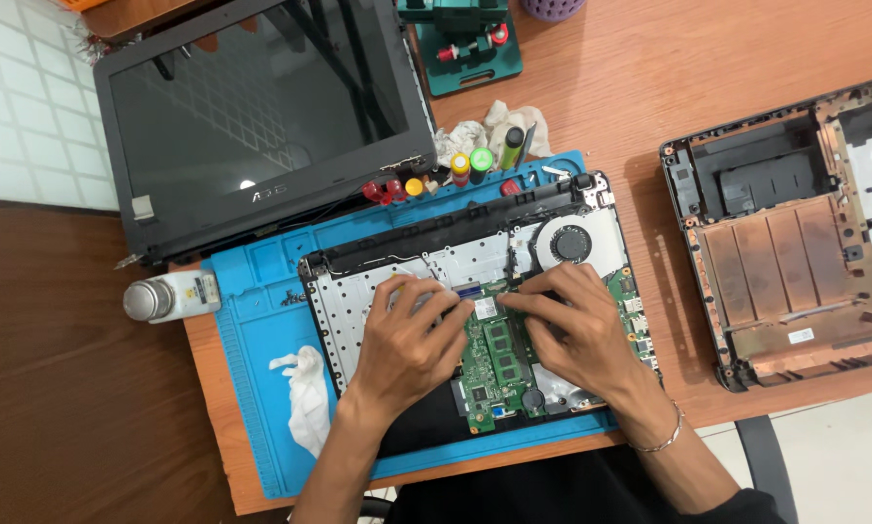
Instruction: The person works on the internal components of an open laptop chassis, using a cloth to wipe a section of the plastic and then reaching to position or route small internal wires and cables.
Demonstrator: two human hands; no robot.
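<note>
An opened laptop base (436, 267) lies on a blue work mat (252, 320), its green circuit board (499, 364) and round fan (570, 243) exposed. My left hand (407, 340) rests on the silver inner plate, fingertips at the board's top left edge. My right hand (577, 325) lies over the board's right side, fingers pointing left toward a small card near the board's top. Both sets of fingertips almost meet there. Whether either hand pinches anything is hidden by the fingers. A thin bracelet circles my right wrist.
A detached laptop screen (261, 116) lies at the back left. The removed bottom cover (795, 233) sits at the right. Several screwdrivers (455, 175) and crumpled cloths line the mat's far edge. A small white bottle (169, 296) and a white cloth (305, 393) lie left.
</note>
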